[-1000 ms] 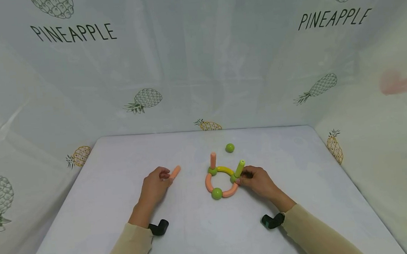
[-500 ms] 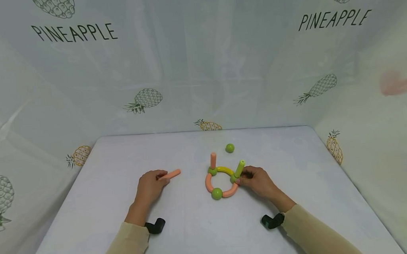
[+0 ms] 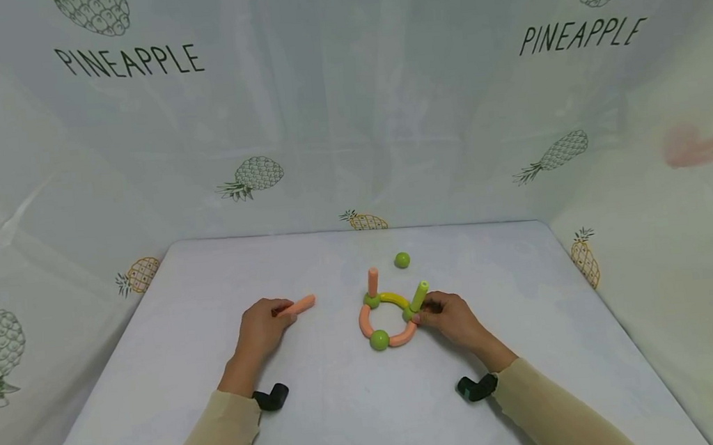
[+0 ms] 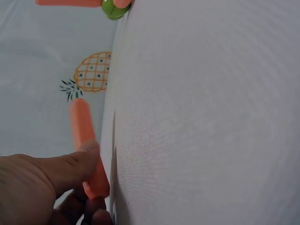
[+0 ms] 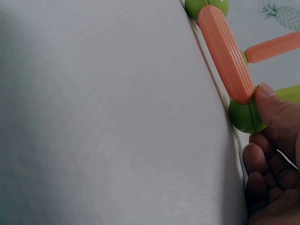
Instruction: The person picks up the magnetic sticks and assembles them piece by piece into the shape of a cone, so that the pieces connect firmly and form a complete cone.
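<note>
Between thumb and fingers my left hand (image 3: 261, 329) pinches a straight orange rod (image 3: 303, 303). In the left wrist view the orange rod (image 4: 81, 123) has its far end free. A ring of curved tubes and green balls lies to its right, with a yellow curved tube (image 3: 394, 298) at the back and orange curved tubes (image 3: 365, 319) nearer me. An orange rod (image 3: 373, 281) and a lime-green rod (image 3: 421, 294) stand up from two of the balls. My right hand (image 3: 455, 319) pinches the ring's right green ball (image 5: 241, 115), at the lime rod's base.
One loose green ball (image 3: 402, 260) sits behind the ring on the white table (image 3: 346, 412). A pale curtain printed with pineapples (image 3: 258, 173) hangs behind the table and along its sides. Each wrist carries a black camera (image 3: 272, 397).
My left hand has shifted slightly left, and its orange rod has swung from a steeper slant to a flatter one pointing toward the ring. The right hand and the ring stay put.
</note>
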The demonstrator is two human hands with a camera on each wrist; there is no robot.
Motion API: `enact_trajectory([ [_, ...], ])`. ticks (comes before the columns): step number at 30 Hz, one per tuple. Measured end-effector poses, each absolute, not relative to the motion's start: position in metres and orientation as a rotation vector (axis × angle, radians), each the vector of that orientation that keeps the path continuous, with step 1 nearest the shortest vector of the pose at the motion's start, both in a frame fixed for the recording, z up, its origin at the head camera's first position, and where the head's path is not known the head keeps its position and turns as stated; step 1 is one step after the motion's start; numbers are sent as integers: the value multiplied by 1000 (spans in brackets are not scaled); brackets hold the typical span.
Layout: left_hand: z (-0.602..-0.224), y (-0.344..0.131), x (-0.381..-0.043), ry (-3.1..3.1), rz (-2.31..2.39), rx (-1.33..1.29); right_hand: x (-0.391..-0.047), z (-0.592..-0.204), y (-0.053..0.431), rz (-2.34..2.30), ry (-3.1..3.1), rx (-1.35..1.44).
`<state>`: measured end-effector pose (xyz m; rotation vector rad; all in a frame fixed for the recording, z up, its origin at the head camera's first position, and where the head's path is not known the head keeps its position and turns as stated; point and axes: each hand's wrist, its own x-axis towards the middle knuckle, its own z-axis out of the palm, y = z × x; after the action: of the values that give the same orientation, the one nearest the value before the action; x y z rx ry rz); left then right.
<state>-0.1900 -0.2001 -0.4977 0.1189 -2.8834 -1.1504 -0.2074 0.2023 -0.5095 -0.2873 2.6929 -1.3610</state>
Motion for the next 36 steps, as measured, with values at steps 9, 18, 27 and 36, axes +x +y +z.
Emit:
enact_trajectory([
  [9,-494,-194,-187,-2734,-1394,125,-206,-507,201,-1365,2688,-277],
  [18,-484,-172,-182,-2646,-1564,90,-207,-505,200,-1367,2679,-259],
  [27,-484,-126,-170,-2643,-1629,-1,-206,-501,198,-1378,2674,-263],
  [36,-481,-85,-158,-2608,-1780,-205,-205,-503,199,-1390,2666,-296],
])
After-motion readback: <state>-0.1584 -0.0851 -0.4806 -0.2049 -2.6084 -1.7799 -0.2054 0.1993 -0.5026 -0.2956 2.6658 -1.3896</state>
